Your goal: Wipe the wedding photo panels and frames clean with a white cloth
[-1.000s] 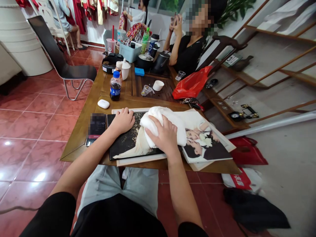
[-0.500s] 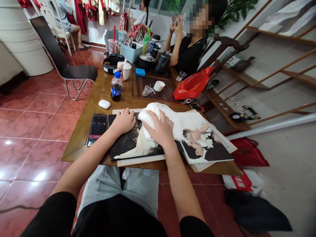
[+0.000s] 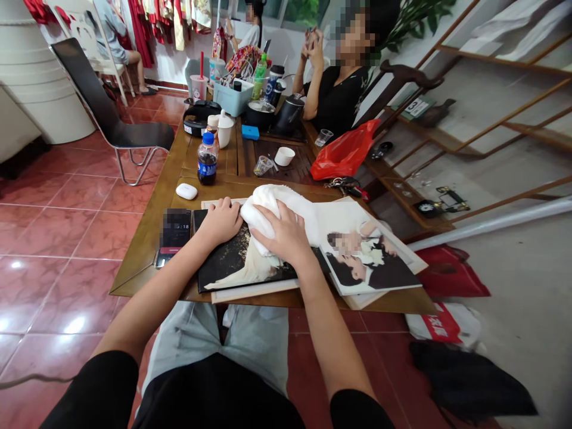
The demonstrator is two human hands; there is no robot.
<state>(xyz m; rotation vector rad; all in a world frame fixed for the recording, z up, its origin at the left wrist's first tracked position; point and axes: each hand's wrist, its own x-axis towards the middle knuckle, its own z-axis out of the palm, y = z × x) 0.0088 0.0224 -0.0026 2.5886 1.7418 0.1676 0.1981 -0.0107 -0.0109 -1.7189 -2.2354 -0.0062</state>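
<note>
Right hand (image 3: 286, 235): fingers spread and bent over a bunched white cloth (image 3: 306, 205), gripping it down onto a dark photo panel (image 3: 227, 262). Left hand (image 3: 222, 220): fingers lightly bent, resting on the panel's far part, just beside the cloth's left end; nothing held. Panel black, with a pale gown print and light speckling between the hands; lies flat on a pale board (image 3: 254, 293) at the counter's near edge. Counter (image 3: 143, 256) wooden. Right of panel: couple photo (image 3: 388, 271), flat, askew. Its border with the cloth hard to make out. Left of panel: phone (image 3: 175, 237), lit. Farther out: white case (image 3: 186, 191), blue-capped bottle (image 3: 207, 164) of dark drink, upright; paper cup (image 3: 285, 157); red bag (image 3: 344, 156), crumpled. Far side: person in black (image 3: 339, 92), both hands raised.
</note>
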